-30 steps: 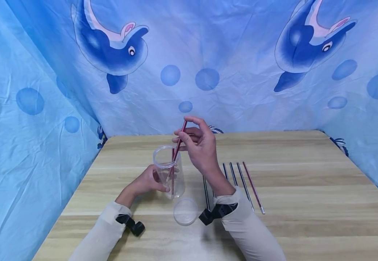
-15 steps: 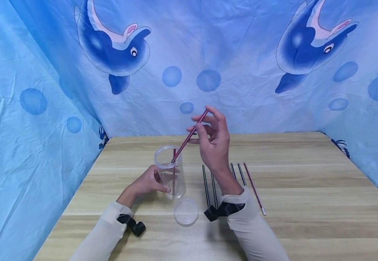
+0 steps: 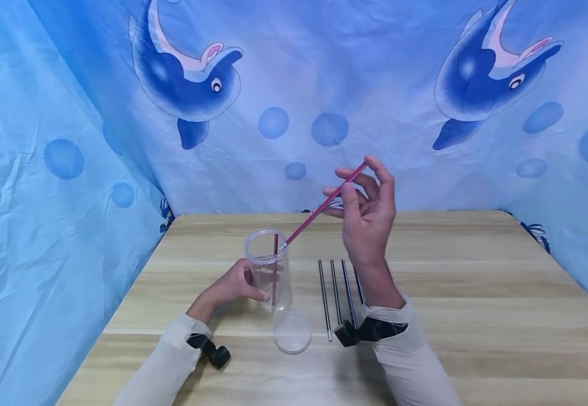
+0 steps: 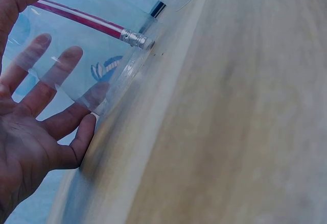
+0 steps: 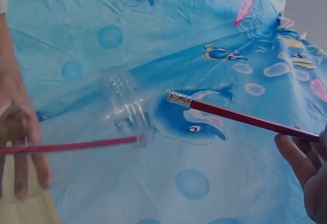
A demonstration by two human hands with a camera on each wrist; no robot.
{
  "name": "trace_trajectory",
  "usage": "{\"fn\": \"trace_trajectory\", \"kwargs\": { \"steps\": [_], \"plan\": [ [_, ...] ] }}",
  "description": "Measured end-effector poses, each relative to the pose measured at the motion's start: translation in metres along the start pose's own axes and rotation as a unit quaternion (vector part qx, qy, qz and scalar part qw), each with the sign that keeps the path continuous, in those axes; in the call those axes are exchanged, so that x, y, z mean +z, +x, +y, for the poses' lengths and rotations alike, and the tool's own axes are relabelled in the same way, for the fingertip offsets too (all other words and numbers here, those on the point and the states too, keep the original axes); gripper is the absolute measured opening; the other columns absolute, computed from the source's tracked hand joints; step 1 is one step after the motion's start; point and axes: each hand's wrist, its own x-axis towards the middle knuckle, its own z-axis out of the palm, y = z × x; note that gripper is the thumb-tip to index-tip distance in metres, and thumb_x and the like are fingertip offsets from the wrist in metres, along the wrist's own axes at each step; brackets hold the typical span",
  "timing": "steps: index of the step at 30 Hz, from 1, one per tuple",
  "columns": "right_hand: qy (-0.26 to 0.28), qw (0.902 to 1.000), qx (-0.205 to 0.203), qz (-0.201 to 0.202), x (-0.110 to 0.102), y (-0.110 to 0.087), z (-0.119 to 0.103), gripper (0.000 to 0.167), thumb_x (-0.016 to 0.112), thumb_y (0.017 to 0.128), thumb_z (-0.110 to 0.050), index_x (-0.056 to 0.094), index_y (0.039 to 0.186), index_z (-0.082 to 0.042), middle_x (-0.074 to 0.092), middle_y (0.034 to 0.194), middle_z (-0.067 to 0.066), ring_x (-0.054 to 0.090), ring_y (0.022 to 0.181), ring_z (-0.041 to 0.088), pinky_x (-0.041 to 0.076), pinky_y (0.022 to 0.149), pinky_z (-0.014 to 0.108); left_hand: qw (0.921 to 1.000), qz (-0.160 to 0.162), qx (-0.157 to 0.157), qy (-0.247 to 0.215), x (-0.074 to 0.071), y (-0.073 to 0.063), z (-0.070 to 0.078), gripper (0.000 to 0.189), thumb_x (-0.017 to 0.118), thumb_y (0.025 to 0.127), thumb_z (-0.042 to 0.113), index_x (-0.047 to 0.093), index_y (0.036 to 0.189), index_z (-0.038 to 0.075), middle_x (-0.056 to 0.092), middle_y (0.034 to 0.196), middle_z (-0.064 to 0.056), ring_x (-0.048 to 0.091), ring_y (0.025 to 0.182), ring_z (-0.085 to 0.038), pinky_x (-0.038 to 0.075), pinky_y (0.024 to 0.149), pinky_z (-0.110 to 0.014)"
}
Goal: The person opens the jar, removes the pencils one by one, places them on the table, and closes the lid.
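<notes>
My left hand (image 3: pixel 238 282) grips a clear plastic cup (image 3: pixel 284 290) standing upright on the table, its fingers round the far side. Inside the cup stands a red pencil (image 3: pixel 275 265), whose eraser end rests near the bottom in the left wrist view. My right hand (image 3: pixel 370 214) pinches a second red pencil (image 3: pixel 319 211) between thumb and fingers, above and to the right of the cup. This pencil slants down left, its eraser end (image 5: pixel 179 99) lowest. In the right wrist view that end is just outside the rim (image 5: pixel 135 106), apart from it.
A clear round lid (image 3: pixel 292 332) lies in front of the cup. Several dark pencils (image 3: pixel 325 299) lie in a row right of it, partly behind my right wrist. A wooden table (image 3: pixel 476 282) spans the front; a blue dolphin-print cloth (image 3: pixel 395 84) hangs behind.
My right hand has moved up and right, drawing the held red pencil out of the cup and tilting it flatter. The left hand keeps its grip on the cup.
</notes>
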Motion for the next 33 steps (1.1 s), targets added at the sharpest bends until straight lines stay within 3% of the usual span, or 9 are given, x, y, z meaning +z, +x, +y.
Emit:
{"fn": "trace_trajectory", "kwargs": {
  "steps": [2,4,6,9,10,12,19,29,33],
  "plan": [
    [0.009,0.9983,0.057,-0.010,-0.005,-0.001,-0.003,0.045,0.053,0.100,0.002,0.043,0.143,-0.010,0.063,0.117,0.021,0.072,0.084,0.027,0.060,0.065,0.042,1.0000,0.003,-0.007,0.001,0.001,-0.002,0.000,0.068,0.086,0.072,0.004,0.057,0.134,0.002,0.062,0.133,-0.015,0.056,0.123,-0.033,0.043,0.105,-0.040],
    [0.035,0.9871,0.152,-0.039,-0.013,0.000,-0.006,0.044,0.053,0.101,0.000,0.045,0.142,-0.013,0.066,0.117,0.017,0.072,0.084,0.025,0.060,0.065,0.041,1.0000,0.005,-0.008,-0.001,0.002,-0.001,0.000,0.068,0.085,0.072,0.003,0.057,0.133,0.003,0.062,0.132,-0.014,0.057,0.122,-0.032,0.044,0.105,-0.041],
    [0.062,0.9590,0.263,-0.083,-0.026,0.004,-0.009,0.043,0.052,0.102,-0.002,0.046,0.142,-0.015,0.068,0.116,0.012,0.071,0.084,0.023,0.060,0.065,0.039,0.9999,0.005,-0.007,-0.008,0.001,0.000,-0.001,0.068,0.085,0.071,0.000,0.057,0.133,0.001,0.062,0.132,-0.015,0.058,0.122,-0.032,0.045,0.104,-0.040],
    [0.066,0.8976,0.407,-0.155,-0.048,0.008,-0.012,0.043,0.053,0.102,-0.006,0.045,0.143,-0.017,0.069,0.118,0.008,0.070,0.085,0.021,0.060,0.066,0.037,0.9998,-0.002,-0.003,-0.020,0.001,0.001,-0.003,0.068,0.084,0.072,-0.002,0.055,0.134,-0.003,0.061,0.133,-0.019,0.057,0.123,-0.033,0.045,0.104,-0.037],
    [0.054,0.8819,0.433,-0.179,-0.056,0.008,-0.012,0.044,0.053,0.103,-0.008,0.044,0.145,-0.017,0.069,0.119,0.008,0.070,0.086,0.021,0.060,0.066,0.037,0.9998,-0.004,-0.002,-0.021,0.001,0.002,-0.003,0.068,0.083,0.072,-0.002,0.055,0.134,-0.004,0.061,0.133,-0.020,0.057,0.122,-0.034,0.045,0.104,-0.037],
    [0.013,0.8643,0.453,-0.219,-0.073,0.007,-0.011,0.045,0.054,0.103,-0.009,0.042,0.146,-0.016,0.068,0.121,0.009,0.070,0.088,0.023,0.060,0.067,0.038,0.9998,-0.004,-0.002,-0.022,0.001,0.001,-0.003,0.068,0.083,0.073,-0.002,0.054,0.134,-0.006,0.060,0.133,-0.022,0.057,0.122,-0.035,0.046,0.103,-0.036],
    [-0.146,0.8568,0.420,-0.261,-0.123,-0.007,-0.009,0.047,0.054,0.103,-0.013,0.040,0.148,-0.014,0.064,0.125,0.019,0.071,0.092,0.028,0.059,0.069,0.048,0.9997,0.006,-0.016,-0.019,0.002,-0.001,-0.002,0.070,0.085,0.070,-0.001,0.054,0.133,-0.005,0.059,0.133,-0.024,0.056,0.123,-0.037,0.044,0.106,-0.043],
    [-0.207,0.8468,0.387,-0.301,-0.176,0.003,-0.016,0.045,0.054,0.103,-0.009,0.041,0.145,-0.007,0.061,0.122,0.028,0.070,0.092,0.031,0.060,0.068,0.047,0.9997,0.006,-0.012,-0.019,0.003,0.000,0.000,0.069,0.085,0.070,0.000,0.055,0.132,-0.005,0.057,0.133,-0.028,0.053,0.124,-0.044,0.039,0.107,-0.053],
    [-0.228,0.8504,0.365,-0.302,-0.199,0.011,-0.021,0.041,0.053,0.103,-0.009,0.044,0.143,-0.011,0.067,0.118,0.016,0.071,0.090,0.027,0.060,0.066,0.046,0.9997,0.007,-0.013,-0.018,0.002,0.001,0.001,0.070,0.085,0.069,-0.001,0.055,0.133,-0.003,0.060,0.132,-0.023,0.054,0.124,-0.043,0.040,0.107,-0.051]
  ]
}}
